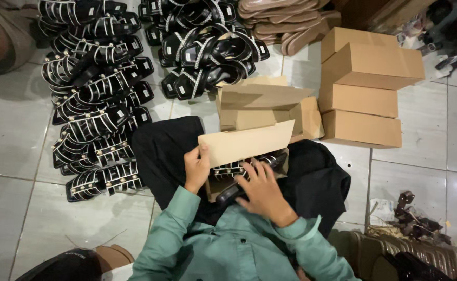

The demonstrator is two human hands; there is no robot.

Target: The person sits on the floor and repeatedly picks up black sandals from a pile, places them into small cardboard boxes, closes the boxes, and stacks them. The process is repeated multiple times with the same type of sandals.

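At the centre of the frame we hold an open cardboard shoebox [244, 151] on our lap. Our left hand [196, 167] has its grip closed on the box's left edge, below the raised lid flap. Our right hand [262, 193] lies flat, fingers spread, on a black sandal [233, 191] inside the box (not clasping it). Black strappy sandals [96, 112] crowd the tiled floor [10, 135] at upper left; closed cardboard boxes [366, 86] are stacked at upper right.

Your left hand [196, 167] raised with forearm angled up from the elbow, fingers curled and thumb pinched shut, your right hand [262, 193] palm down, fingers spread forward, wrist bent inward, both arms in green sleeves
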